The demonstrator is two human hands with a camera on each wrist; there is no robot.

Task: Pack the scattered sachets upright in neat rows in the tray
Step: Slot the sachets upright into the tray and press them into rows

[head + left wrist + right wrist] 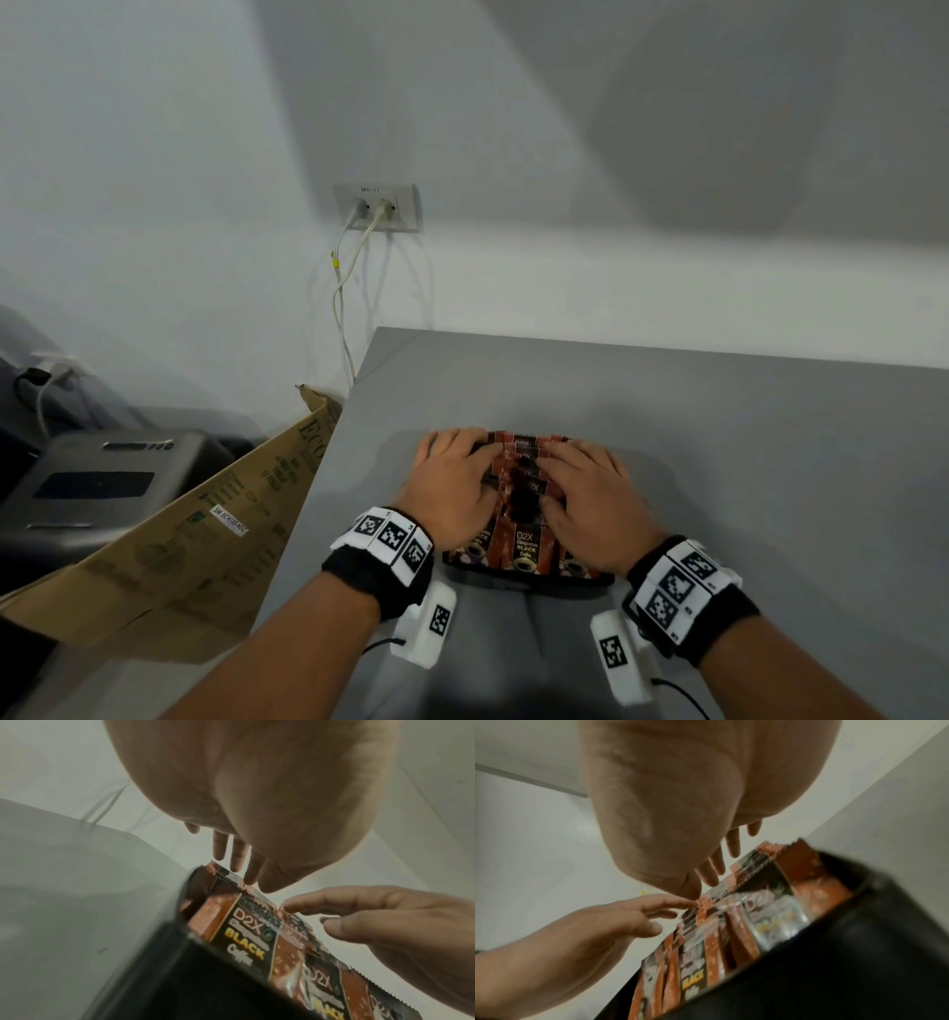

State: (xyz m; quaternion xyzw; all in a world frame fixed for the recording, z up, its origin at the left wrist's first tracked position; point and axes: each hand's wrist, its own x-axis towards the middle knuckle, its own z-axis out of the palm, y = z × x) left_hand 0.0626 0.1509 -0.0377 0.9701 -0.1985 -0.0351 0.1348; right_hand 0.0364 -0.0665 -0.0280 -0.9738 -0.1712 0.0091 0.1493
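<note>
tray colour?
Black tray, clearest in the left wrist view.

We wear black wristbands (377, 575) with white, black-patterned marker tiles, white camera blocks (429, 624) and thin black cables beneath.

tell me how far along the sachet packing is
Nearly done, it seems. The sachets stand upright in rows inside the black tray, and none lie loose on the visible grey table. In hand: the left hand and right hand rest with straight fingers on the sachet tops, apparently levelling them. Left: only final tidying of the rows.
</note>
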